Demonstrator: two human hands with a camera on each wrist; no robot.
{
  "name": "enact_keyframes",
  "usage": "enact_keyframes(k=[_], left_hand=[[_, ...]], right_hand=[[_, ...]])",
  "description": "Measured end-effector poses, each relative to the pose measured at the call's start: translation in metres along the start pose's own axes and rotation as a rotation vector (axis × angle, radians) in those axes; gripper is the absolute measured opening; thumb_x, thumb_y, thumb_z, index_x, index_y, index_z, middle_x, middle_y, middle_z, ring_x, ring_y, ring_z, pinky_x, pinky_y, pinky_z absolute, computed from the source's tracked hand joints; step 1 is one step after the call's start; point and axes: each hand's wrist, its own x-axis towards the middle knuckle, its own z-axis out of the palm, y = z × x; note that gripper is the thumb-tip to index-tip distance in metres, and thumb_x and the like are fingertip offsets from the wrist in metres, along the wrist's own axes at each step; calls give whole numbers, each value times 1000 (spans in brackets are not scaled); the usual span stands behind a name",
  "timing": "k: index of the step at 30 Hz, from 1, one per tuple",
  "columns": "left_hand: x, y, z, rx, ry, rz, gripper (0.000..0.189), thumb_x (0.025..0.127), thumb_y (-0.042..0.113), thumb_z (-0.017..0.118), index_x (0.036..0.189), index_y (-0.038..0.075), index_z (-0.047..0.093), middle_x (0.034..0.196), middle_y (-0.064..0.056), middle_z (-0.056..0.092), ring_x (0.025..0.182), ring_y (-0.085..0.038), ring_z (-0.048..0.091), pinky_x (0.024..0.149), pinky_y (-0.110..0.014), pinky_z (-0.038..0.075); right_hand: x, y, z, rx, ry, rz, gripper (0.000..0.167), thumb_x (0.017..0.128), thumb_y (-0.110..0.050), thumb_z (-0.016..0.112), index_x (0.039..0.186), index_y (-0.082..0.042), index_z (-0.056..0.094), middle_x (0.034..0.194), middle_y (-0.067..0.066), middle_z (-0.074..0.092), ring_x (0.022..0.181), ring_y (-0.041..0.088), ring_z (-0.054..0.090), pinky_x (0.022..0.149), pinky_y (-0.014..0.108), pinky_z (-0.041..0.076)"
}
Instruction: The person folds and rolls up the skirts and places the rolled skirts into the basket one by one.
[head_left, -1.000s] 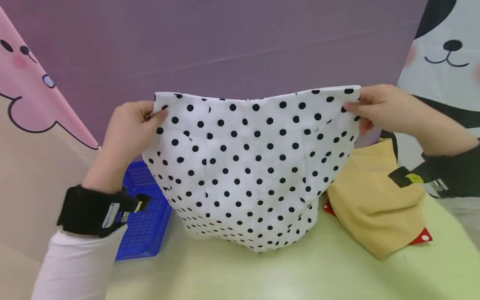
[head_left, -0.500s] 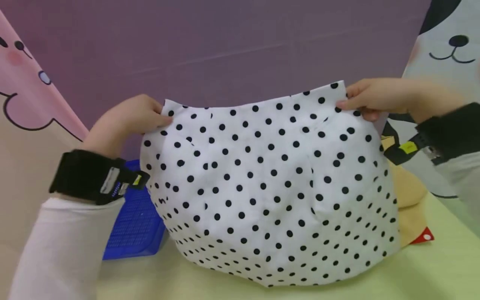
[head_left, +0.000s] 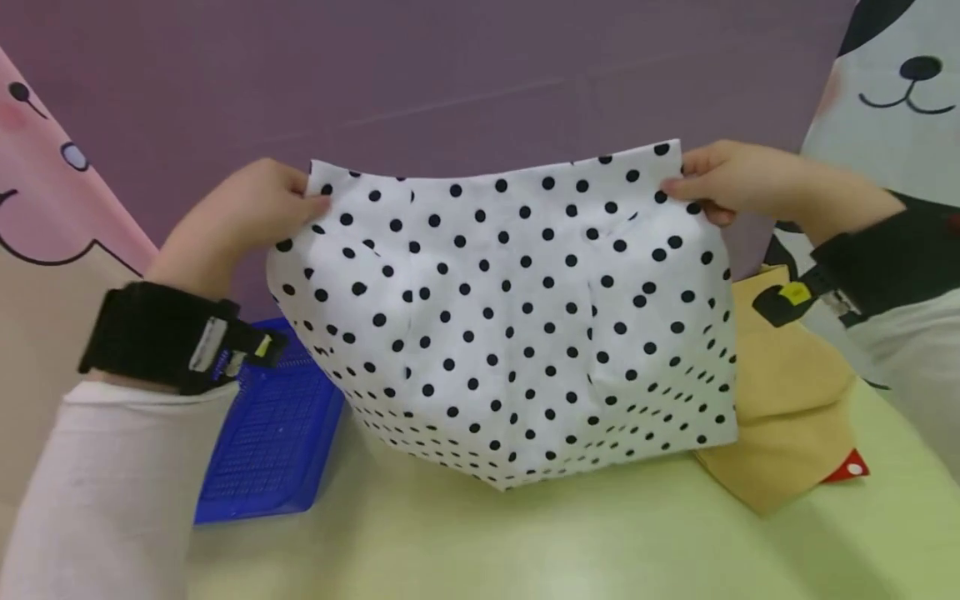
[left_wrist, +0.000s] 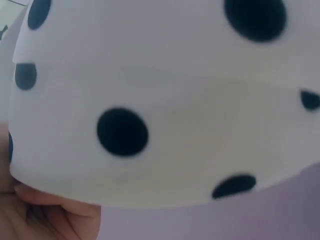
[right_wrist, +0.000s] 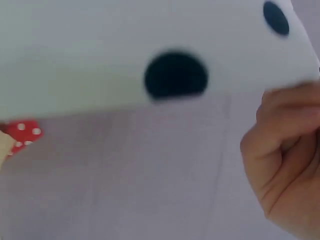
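A white skirt (head_left: 525, 317) with black polka dots hangs spread out in the head view, its top edge sagging slightly in the middle. My left hand (head_left: 251, 204) pinches its upper left corner between thumb and fingers. At the opposite upper corner, my right hand (head_left: 738, 183) grips the cloth the same way. The dotted fabric (left_wrist: 165, 105) fills most of the left wrist view, with part of the left hand (left_wrist: 55, 212) at the lower left. In the right wrist view, curled fingers of the right hand (right_wrist: 290, 150) sit under the cloth edge.
A blue plastic basket (head_left: 262, 450) stands on the light green table (head_left: 525, 550) at the left, partly behind the skirt. Folded yellow cloth (head_left: 795, 392) lies at the right, over a red piece with white dots (head_left: 851, 468). A purple backdrop (head_left: 480, 83) hangs behind.
The skirt first billowed wider and lower toward the right, then swung back and rose. Both hands are higher than a second ago and still hold the corners.
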Motion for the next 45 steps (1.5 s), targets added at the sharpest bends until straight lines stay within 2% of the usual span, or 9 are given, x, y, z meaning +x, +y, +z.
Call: enact_keyframes(k=[8, 14, 17, 20, 23, 28, 34, 39, 45], left_hand=[[-3, -17, -55, 87, -176, -73, 63, 97, 51, 37, 129, -3, 45, 102, -18, 60, 85, -29, 62, 77, -49, 49], [5, -16, -54, -2, -335, -136, 76, 94, 58, 40, 146, 4, 27, 137, -24, 42, 108, -39, 55, 87, -52, 50], [13, -6, -19, 25, -356, -128, 69, 97, 50, 42, 144, 1, 32, 137, -27, 39, 114, -44, 47, 93, -54, 44], [28, -5, 33, 39, -355, -108, 41, 98, 39, 45, 100, 1, 59, 92, -17, 60, 78, -28, 59, 72, -39, 50], [42, -12, 85, 17, -343, -127, 39, 97, 31, 49, 65, 9, 44, 57, 1, 43, 47, -10, 38, 50, -24, 36], [52, -16, 146, -31, -234, -140, 32, 95, 27, 53, 82, -1, 58, 68, -8, 55, 59, -18, 52, 66, -32, 49], [55, -15, 179, -141, -137, -128, 30, 97, 19, 48, 71, 4, 54, 51, 3, 50, 47, -12, 52, 64, -29, 44], [58, -19, 204, -352, -54, -209, 32, 100, 15, 41, 115, -5, 59, 74, -9, 70, 69, -21, 68, 72, -31, 49], [65, -25, 241, -339, -1, -267, 37, 94, 10, 48, 127, -5, 54, 112, -19, 64, 90, -28, 58, 80, -37, 49]], right_hand=[[-13, -5, -46, 103, -77, -143, 24, 102, -25, 38, 92, -7, 50, 60, 4, 53, 43, 17, 41, 48, 26, 42], [-4, 5, -54, 204, -272, -107, 21, 103, -26, 38, 103, -15, 56, 73, 3, 63, 42, 10, 43, 46, 23, 45], [6, 5, -24, 122, -283, 3, 23, 102, -29, 40, 106, -13, 56, 71, -2, 59, 47, 8, 42, 49, 24, 42], [20, 15, 19, 113, -273, 75, 26, 102, -28, 41, 107, -6, 54, 69, -3, 52, 49, 7, 38, 51, 24, 39], [33, 36, 61, 93, -242, 93, 24, 101, -25, 42, 97, -4, 53, 65, -2, 45, 50, 8, 38, 51, 23, 37], [48, 70, 104, -82, -97, 76, 24, 99, -20, 46, 83, -3, 48, 62, 1, 43, 51, 12, 46, 52, 25, 38], [56, 82, 127, -242, 119, 52, 28, 96, -20, 50, 92, 5, 62, 67, 5, 48, 61, 18, 45, 57, 28, 35], [67, 86, 145, -66, 119, 70, 28, 99, -16, 45, 106, 8, 58, 75, 12, 65, 62, 16, 57, 59, 27, 46], [75, 104, 180, 92, 105, 100, 31, 101, -17, 41, 114, 7, 54, 105, 21, 68, 78, 20, 62, 69, 27, 49]])
